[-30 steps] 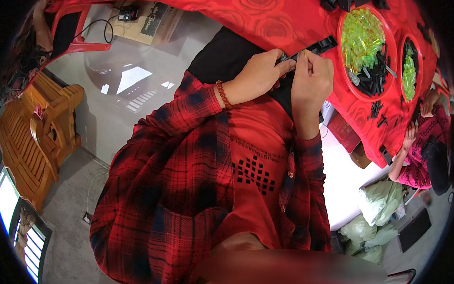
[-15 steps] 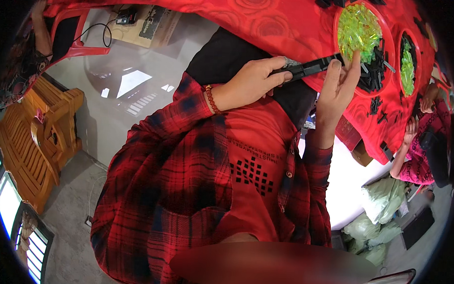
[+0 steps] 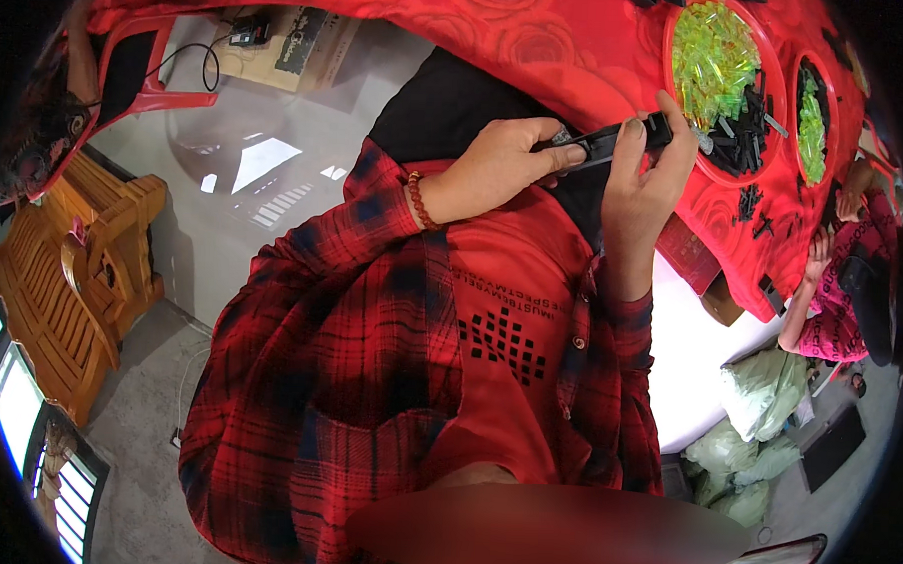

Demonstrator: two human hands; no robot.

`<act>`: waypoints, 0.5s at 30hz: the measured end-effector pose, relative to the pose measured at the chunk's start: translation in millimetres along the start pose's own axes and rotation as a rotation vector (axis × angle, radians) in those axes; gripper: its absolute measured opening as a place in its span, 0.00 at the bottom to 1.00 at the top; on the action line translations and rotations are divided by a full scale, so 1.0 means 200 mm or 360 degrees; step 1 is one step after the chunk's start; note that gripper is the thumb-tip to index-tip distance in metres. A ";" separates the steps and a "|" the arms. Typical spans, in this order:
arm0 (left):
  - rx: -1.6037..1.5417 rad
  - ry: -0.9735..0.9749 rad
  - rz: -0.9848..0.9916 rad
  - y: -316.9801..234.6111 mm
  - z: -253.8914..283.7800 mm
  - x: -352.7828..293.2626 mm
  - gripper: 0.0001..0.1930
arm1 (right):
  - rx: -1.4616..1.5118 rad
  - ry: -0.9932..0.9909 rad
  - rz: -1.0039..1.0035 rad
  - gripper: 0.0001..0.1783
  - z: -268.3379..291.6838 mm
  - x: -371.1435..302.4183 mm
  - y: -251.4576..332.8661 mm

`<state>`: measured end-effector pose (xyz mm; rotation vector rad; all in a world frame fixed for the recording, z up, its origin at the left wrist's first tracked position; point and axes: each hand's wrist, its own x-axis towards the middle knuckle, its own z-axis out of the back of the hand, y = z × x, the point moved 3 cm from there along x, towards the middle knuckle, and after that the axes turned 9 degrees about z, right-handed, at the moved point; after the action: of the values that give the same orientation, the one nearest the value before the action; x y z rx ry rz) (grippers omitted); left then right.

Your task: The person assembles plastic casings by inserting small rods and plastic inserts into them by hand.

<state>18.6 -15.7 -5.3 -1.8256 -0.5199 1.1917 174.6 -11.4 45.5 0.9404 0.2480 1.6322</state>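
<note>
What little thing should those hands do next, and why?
Maybe the right hand should gently pinch the far end of the black strip, since its thumb and index finger look spread there while the left hand grips the near end.

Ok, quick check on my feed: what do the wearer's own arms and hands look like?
Both the left hand and right hand are ungloved. The left sleeve and right sleeve are long, in red and dark plaid. A bracelet of small, round reddish-brown beads circles the left wrist; none shows on the right.
</note>
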 end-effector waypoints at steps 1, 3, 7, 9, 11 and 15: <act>0.0036 0.0011 0.0000 -0.01 0.00 0.00 0.15 | -0.0001 0.0001 -0.0001 0.21 0.00 -0.01 0.01; 0.0070 0.0023 0.0001 -0.01 0.00 -0.01 0.15 | 0.0057 -0.0064 -0.0038 0.22 0.00 -0.02 0.02; 0.0200 -0.0030 -0.0053 -0.03 0.01 -0.03 0.14 | 0.0004 -0.0068 -0.0033 0.22 0.01 -0.06 0.01; 0.0277 -0.0040 -0.0044 -0.03 0.01 -0.03 0.14 | 0.0125 -0.0096 -0.0117 0.23 0.01 -0.06 0.01; -0.0076 0.0130 0.0012 0.00 -0.01 -0.01 0.13 | 0.0109 -0.0101 -0.0085 0.23 0.02 -0.05 0.02; -0.0316 0.0183 -0.0019 0.04 -0.03 0.00 0.11 | 0.0071 -0.0105 0.0085 0.25 0.03 -0.07 0.07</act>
<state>22.5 -23.2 -11.4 -2.0429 -0.6001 1.0502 168.5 -29.4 52.6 1.0407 0.2162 1.6473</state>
